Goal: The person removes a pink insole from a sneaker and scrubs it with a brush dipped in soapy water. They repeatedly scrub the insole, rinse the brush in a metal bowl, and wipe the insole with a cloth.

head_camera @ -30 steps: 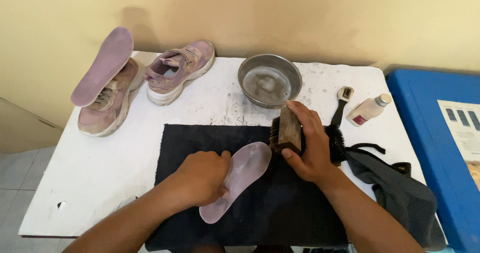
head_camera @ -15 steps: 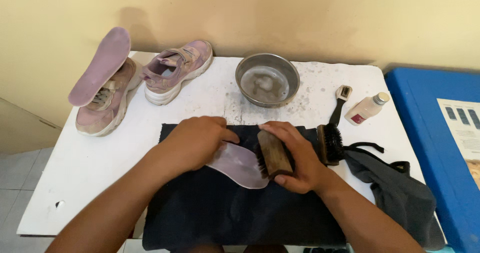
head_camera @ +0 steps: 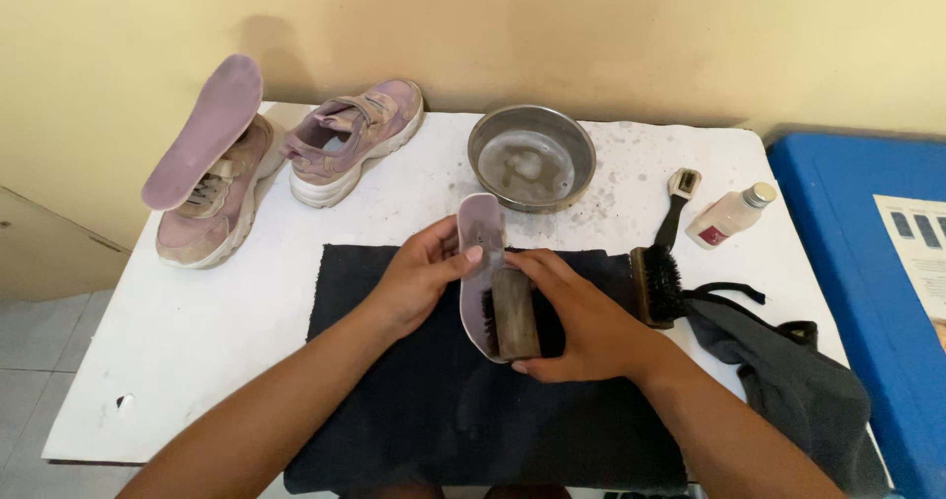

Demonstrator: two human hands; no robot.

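Note:
My left hand [head_camera: 424, 274] grips a pale purple insole [head_camera: 480, 235] by its edge, holding it lengthwise over a dark cloth [head_camera: 434, 400]. Against the insole's lower half my right hand [head_camera: 576, 317] presses a wooden brush [head_camera: 514, 314], bristles on the insole. Behind them stands a metal bowl [head_camera: 532, 156] with water.
Two pink sneakers [head_camera: 350, 139] [head_camera: 212, 208] sit at the back left of the white table [head_camera: 187, 332], one with a second insole [head_camera: 202, 130] propped in it. A long-handled black brush [head_camera: 662, 263], a small bottle [head_camera: 729, 215] and a grey cloth [head_camera: 788, 381] lie at right, beside a blue box [head_camera: 867, 263].
The insole has turned from lying flat and slanted to pointing away from me, raised on its edge. My right hand brought the brush from beside it onto it.

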